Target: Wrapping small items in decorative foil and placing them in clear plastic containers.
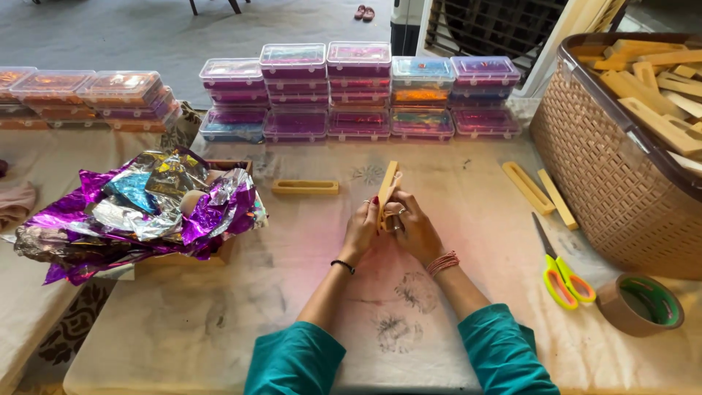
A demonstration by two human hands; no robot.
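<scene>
At frame centre, an upright wooden piece (387, 192) is clasped between left hand (363, 228) and right hand (413, 228) above the tabletop (292, 292).

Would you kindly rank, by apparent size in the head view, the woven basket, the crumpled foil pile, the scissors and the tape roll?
1-2. Crumpled purple and silver foil pile and tan woven plastic basket: too alike to rank, and the basket is cropped.
3. Yellow-and-orange-handled scissors.
4. Brown tape roll, close in size to the scissors and nearer the camera.
</scene>
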